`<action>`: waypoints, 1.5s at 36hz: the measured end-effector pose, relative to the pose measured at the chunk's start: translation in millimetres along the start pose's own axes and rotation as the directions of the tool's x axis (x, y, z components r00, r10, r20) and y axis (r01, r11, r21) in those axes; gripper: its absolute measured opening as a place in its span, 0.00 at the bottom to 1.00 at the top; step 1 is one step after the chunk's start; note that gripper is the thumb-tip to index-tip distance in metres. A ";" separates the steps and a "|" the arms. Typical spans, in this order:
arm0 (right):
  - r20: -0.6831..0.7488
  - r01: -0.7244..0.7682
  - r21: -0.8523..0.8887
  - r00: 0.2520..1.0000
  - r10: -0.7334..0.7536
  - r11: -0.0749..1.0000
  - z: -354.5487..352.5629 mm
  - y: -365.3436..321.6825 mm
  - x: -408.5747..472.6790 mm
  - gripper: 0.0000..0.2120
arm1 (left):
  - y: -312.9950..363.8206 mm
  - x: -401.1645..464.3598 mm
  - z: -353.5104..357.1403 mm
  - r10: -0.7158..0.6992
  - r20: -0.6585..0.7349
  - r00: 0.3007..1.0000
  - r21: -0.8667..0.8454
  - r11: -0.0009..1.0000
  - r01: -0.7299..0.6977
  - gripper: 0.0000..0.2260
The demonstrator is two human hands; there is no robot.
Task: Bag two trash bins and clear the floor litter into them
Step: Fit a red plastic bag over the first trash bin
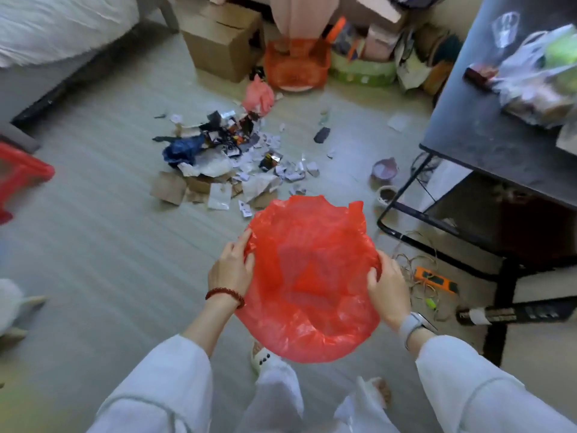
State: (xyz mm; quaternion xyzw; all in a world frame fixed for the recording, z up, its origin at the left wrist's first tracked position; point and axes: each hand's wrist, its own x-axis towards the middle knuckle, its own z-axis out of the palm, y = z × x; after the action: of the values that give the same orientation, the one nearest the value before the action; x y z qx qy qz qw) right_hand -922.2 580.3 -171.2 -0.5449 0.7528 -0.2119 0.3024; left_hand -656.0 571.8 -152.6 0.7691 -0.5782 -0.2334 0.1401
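Red bag (312, 276) held spread at near centre, mouth up. Left hand (231, 270) and right hand (388, 289) each grip an opposite rim edge, fingers curled round the plastic, likely stretching it to fit a bin. Litter (224, 164) sits beyond on the floor (93, 214); bagged bin (296, 64) far behind.

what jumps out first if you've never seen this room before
A big red plastic bag held open low in the middle, gripped at its sides by the left hand and right hand. Beyond it, a litter pile of torn paper and cardboard covers the floor's centre.
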 end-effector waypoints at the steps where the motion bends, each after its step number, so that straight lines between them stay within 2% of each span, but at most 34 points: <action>1: 0.008 0.037 -0.002 0.999 -0.037 0.999 14.3 -20.4 4.0 0.17 | -17.6 6.4 -16.0 -0.018 -0.023 1.000 -0.001 1.000 0.018 0.21; 9: 0.140 0.200 -0.052 0.971 -0.191 0.978 122.4 -167.7 43.1 0.16 | -133.6 60.9 -116.1 -0.217 -0.169 0.962 -0.027 0.976 0.215 0.19; 16: 0.174 0.300 -0.078 0.943 -0.284 0.951 205.2 -277.4 102.3 0.17 | -207.2 142.1 -169.2 -0.335 -0.245 0.910 -0.090 0.942 0.323 0.18; 29: 0.235 0.359 -0.040 0.911 -0.340 0.933 373.0 -513.2 268.9 0.18 | -334.8 399.7 -295.7 -0.435 -0.260 0.862 -0.096 0.900 0.425 0.18; 37: 0.257 0.416 -0.066 0.885 -0.388 0.907 462.8 -657.3 338.7 0.19 | -423.0 525.8 -384.2 -0.423 -0.296 0.857 -0.107 0.906 0.410 0.18; 42: 0.217 0.378 -0.076 0.909 -0.354 0.923 533.2 -731.9 378.3 0.18 | -489.6 623.5 -424.1 -0.388 -0.245 0.888 -0.096 0.922 0.376 0.18; 48: 0.138 0.204 -0.075 0.972 -0.193 0.976 608.5 -804.3 409.1 0.17 | -558.0 734.3 -473.0 -0.285 -0.144 0.948 -0.082 0.958 0.275 0.18; 54: 0.084 0.097 -0.057 0.992 -0.092 0.994 647.7 -860.4 446.4 0.17 | -587.0 835.5 -506.5 -0.230 -0.067 0.971 -0.021 0.973 0.229 0.18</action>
State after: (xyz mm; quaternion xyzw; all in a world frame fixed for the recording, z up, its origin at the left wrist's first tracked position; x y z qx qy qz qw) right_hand 18.2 -108.6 -184.3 -0.5969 0.7195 -0.1805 0.3057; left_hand 277.4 -82.1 -170.8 0.8375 -0.4786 -0.2252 0.1372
